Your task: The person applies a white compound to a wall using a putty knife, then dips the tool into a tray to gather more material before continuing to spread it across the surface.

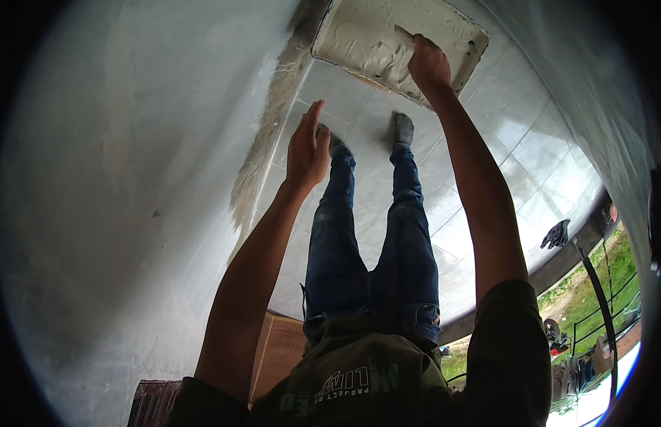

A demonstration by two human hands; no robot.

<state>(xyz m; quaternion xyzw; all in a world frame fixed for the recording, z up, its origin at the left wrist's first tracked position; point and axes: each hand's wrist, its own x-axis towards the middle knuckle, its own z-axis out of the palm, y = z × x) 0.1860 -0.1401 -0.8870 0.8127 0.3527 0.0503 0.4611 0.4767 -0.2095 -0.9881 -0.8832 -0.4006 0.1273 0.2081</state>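
Observation:
My right hand (430,67) reaches over a shallow tray (473,70) and is closed around a putty knife (404,35). The knife's visible end lies close over the pale, creamy putty (376,46), which is spread unevenly across the tray. Part of the tool is hidden by my fingers. My left hand (307,151) is held out in front of me beside the wall, fingers stretched and thumb apart, with nothing in it.
A grey-white wall (131,142) rises along my left, with a rough, darker strip at its foot. Grey floor tiles (512,132) lie under my feet. A dark cloth (556,234) lies at the floor's edge on the right, near black railing (597,292) and grass.

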